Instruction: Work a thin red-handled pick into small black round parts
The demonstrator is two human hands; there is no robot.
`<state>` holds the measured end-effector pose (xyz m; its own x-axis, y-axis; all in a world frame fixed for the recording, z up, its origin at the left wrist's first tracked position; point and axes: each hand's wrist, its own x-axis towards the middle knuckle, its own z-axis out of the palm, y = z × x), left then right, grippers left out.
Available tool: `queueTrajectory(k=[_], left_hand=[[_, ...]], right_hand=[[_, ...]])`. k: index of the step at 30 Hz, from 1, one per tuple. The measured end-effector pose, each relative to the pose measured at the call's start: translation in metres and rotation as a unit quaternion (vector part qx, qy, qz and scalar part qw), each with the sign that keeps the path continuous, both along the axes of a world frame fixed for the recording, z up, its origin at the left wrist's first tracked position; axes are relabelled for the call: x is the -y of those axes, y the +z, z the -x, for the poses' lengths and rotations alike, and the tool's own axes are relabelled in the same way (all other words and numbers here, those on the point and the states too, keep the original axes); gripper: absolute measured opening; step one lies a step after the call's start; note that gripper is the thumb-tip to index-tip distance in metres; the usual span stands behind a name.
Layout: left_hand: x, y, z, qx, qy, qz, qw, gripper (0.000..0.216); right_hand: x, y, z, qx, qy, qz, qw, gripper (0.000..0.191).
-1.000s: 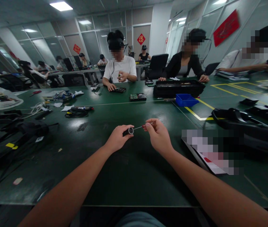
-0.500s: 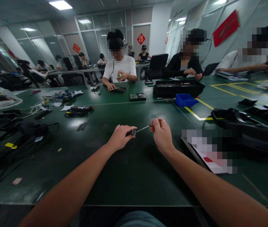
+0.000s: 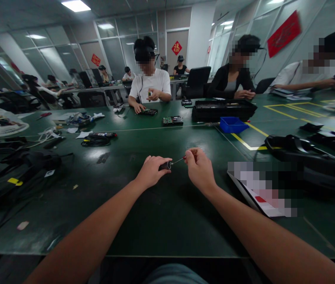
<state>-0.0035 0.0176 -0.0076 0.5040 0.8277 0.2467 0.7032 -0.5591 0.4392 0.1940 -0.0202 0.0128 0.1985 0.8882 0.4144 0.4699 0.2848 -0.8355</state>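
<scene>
My left hand [image 3: 153,169] is closed around a small dark cylinder [image 3: 164,165], whose round end faces right. Most of the cylinder's body is hidden by my fingers, and its exact kind cannot be made out. My right hand [image 3: 200,167] grips a screwdriver [image 3: 179,159] by its reddish-brown handle. The thin metal shaft points left, with its tip at the cylinder's round end; whether it sits inside is too small to tell. Both hands are above the green table [image 3: 167,221].
Right of my right arm lies a white booklet [image 3: 259,193], beside a black bag-like item [image 3: 312,165]. Ahead are a blue bin [image 3: 233,124], a black tray [image 3: 223,111] and a circuit board [image 3: 172,120]. Coiled black cable [image 3: 99,139] lies left. Co-workers sit across the table.
My right hand has shifted slightly left, and less of the screwdriver's shaft shows between the hands. My left hand keeps its hold on the cylinder.
</scene>
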Motion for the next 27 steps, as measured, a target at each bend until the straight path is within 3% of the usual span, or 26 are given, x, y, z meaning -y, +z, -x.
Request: queueTrajectory(k=[6,11,19,21,27], left_hand=[[0.001,0.004,0.0,0.02,0.006,0.02,1.0,0.041],[0.003,0.009,0.002,0.128,0.052,0.062,0.988,0.039],[0.006,0.02,0.002,0.374,0.061,0.205,0.903,0.033],[0.01,0.026,0.0,0.358,0.056,0.228,0.903,0.03],[0.02,0.047,-0.011,0.162,0.043,0.187,0.968,0.027]], right_hand=[[-0.001,0.004,-0.004,0.02,-0.03,-0.006,0.999,0.025],[0.0,0.006,-0.007,0.018,-0.04,-0.026,0.999,0.026],[0.003,0.008,-0.006,-0.007,-0.017,-0.073,0.997,0.027],[0.003,0.007,-0.005,-0.015,-0.013,-0.077,0.997,0.027],[0.006,0.01,-0.004,-0.017,-0.003,-0.084,0.996,0.025]])
